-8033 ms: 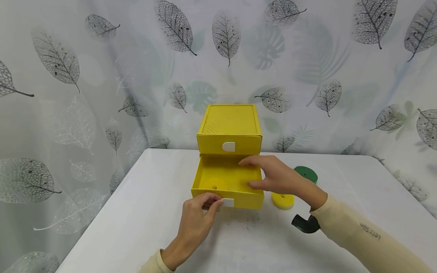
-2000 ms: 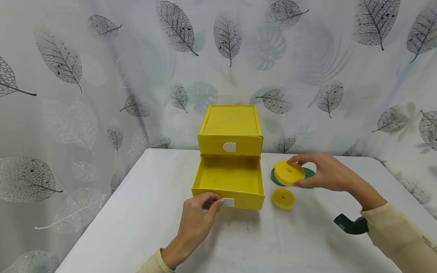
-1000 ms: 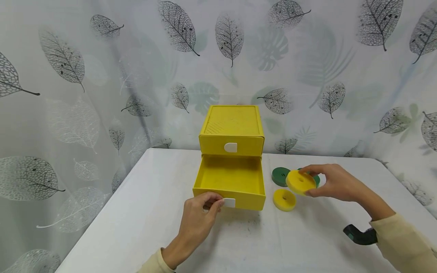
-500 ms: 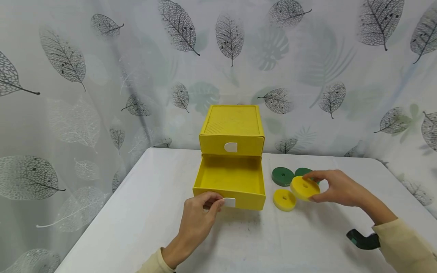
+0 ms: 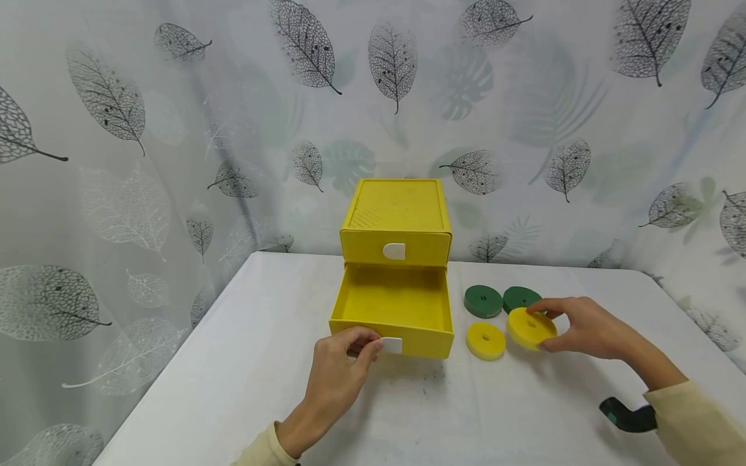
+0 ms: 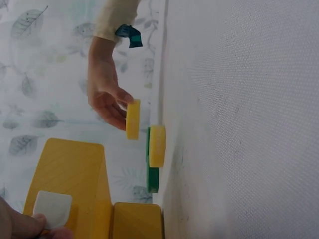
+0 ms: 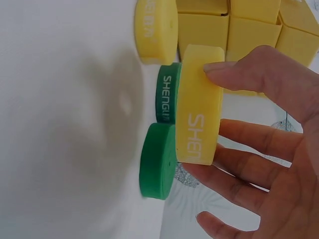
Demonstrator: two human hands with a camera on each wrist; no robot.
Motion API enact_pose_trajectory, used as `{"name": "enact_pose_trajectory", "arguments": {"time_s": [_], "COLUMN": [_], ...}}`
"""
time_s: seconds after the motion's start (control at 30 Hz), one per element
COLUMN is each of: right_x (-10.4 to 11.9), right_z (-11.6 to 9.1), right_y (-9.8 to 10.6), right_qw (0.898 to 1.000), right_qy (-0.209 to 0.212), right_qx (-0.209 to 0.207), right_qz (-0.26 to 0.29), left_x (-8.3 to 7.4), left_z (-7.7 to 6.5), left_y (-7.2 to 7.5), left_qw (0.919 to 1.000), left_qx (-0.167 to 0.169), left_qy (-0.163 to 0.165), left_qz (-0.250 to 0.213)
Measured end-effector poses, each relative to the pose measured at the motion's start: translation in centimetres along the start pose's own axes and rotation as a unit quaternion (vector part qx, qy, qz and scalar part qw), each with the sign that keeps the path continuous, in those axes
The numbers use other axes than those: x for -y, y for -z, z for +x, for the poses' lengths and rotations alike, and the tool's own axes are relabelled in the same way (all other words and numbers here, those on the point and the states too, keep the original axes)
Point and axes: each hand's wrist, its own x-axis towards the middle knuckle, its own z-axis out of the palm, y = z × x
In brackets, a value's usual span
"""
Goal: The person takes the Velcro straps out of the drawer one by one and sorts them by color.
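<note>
**My right hand (image 5: 596, 329) is holding a yellow disc (image 5: 530, 332) above the table (image 5: 443, 414)**

The disc is lying to the left of my right palm, where the thumb and the fingers are gripping its edge. Being round, it is showing no long axis; its flat face, with the small hole, is pointing upward, about level. It is not touching the table: the left wrist view is showing a gap below it.

To the left of the held disc, a second yellow disc (image 5: 486, 341) is resting on the table, and my right hand is being the nearer hand to it. Farther ahead of this hand, also toward the left, one green disc (image 5: 483, 301) and another green disc (image 5: 520, 298) are lying flat; whether these two are touching, I cannot tell well.

My left hand (image 5: 340, 370) is pinching the white tab (image 5: 392, 345) of the lower drawer (image 5: 422, 343), which is standing pulled out just ahead of these fingers.

Counting, I am finding two yellow discs, one in my grasp and one on the table; two green discs; one yellow cabinet (image 5: 399, 204) ahead of both hands; two drawers, the upper drawer (image 5: 364, 246) staying closed; and two white tabs, one on each drawer.
</note>
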Motion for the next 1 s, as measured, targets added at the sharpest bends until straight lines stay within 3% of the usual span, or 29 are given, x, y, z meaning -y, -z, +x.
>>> {"name": "enact_pose_trajectory", "arguments": {"time_s": [1.0], "right_x": [-2.2], "right_z": [0.3], "right_y": [-2.2], "right_qw": [0.998], "right_qy": [-0.049], "right_qx": [0.039], "right_qz": [0.016], "left_x": [0.0], "left_z": [0.2], "left_y": [0.1], "left_qw": [1.0], "left_qx": [-0.002], "left_qy": [-0.004], "left_qz": [-0.003]}}
